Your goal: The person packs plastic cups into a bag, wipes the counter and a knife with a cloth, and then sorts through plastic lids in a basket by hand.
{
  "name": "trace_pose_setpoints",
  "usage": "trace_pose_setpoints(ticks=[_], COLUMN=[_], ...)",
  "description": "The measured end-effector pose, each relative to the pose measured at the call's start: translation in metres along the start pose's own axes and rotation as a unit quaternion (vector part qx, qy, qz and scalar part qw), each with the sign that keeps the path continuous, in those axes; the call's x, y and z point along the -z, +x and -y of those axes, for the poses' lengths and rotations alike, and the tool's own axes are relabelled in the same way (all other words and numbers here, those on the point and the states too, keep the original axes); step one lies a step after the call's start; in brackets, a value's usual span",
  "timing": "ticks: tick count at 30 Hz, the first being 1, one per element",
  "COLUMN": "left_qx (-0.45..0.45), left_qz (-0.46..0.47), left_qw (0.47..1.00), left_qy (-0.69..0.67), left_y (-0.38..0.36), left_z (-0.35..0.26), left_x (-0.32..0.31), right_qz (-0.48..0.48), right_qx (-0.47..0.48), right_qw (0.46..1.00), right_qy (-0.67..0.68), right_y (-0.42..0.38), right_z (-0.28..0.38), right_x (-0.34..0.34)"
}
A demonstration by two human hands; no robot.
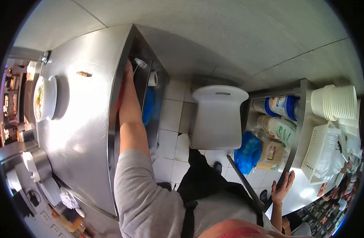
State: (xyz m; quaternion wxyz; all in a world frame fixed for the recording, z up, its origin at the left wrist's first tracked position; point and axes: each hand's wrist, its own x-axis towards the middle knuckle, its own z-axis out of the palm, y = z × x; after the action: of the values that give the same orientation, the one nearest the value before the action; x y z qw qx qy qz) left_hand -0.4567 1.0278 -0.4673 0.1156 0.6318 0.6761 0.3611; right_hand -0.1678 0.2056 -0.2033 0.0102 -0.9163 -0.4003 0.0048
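Note:
My left arm reaches under the steel counter (pixel 85 131) on the left. My left hand (pixel 128 70) is inside its open shelf, with the fingers hidden behind the frame. Beside it in the shelf are a clear plastic bottle with a white top (pixel 140 63), a white roll (pixel 153 79) and a blue plastic bag (pixel 148 104). My right hand (pixel 284 188) rests on the front edge of the counter at the right, fingers stretched out and holding nothing.
A light grey chair (pixel 217 119) stands ahead of me on tiles. On the left counter are a white bowl of food (pixel 51 97) and a small brown object (pixel 84 74). Stacked white tubs (pixel 336 102) and a white basket (pixel 313 152) of lids occupy the right counter. Other people stand far right.

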Motion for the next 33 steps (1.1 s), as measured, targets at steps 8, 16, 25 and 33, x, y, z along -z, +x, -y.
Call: trace_pose_setpoints(ticks=[8,16,25,33], left_qx=[0.019,-0.063,0.096,-0.088], left_qz=[0.122,0.135,0.108,0.238], left_qw=[0.985,0.989,0.978,0.917], left_qy=[-0.117,0.019,-0.152,-0.307], left_y=[0.056,0.028,-0.036,-0.365], left_z=[0.068,-0.008,-0.104,-0.16], left_x=[-0.065,-0.019,0.076,0.099], right_qz=[0.024,0.023,0.015,-0.038], right_qx=[-0.032,-0.023,-0.022,-0.022], right_qw=[0.999,0.999,0.999,0.997], right_qy=[-0.028,-0.03,-0.024,0.068], right_y=[0.001,-0.001,0.005,0.004], right_z=[0.0,-0.007,0.002,-0.002], right_x=[-0.004,-0.007,0.002,0.009])
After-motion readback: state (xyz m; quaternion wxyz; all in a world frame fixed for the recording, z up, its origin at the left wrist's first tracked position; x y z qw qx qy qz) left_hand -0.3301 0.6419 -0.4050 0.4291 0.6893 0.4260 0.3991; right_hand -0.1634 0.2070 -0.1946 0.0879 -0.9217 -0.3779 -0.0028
